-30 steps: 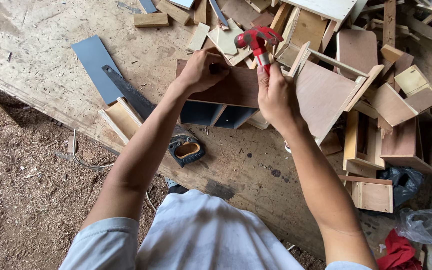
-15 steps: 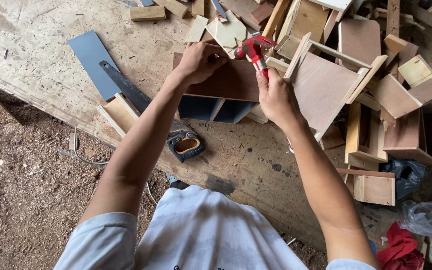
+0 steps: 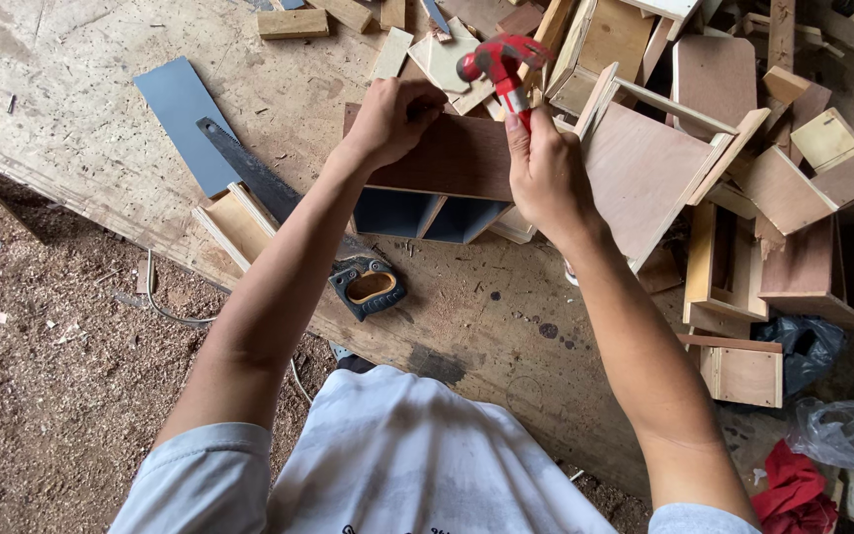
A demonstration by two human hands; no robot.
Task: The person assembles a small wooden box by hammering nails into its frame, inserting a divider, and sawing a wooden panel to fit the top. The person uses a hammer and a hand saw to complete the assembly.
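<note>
Gripping a red hammer by its handle, the right hand is closed tight above the brown wooden box, mid-bench. The left hand pinches the box's far top edge. Since a second ago, the hammer head has stayed raised above the box. A handsaw lies near the bench's front edge.

Clear plastic bag, lower right.
</note>
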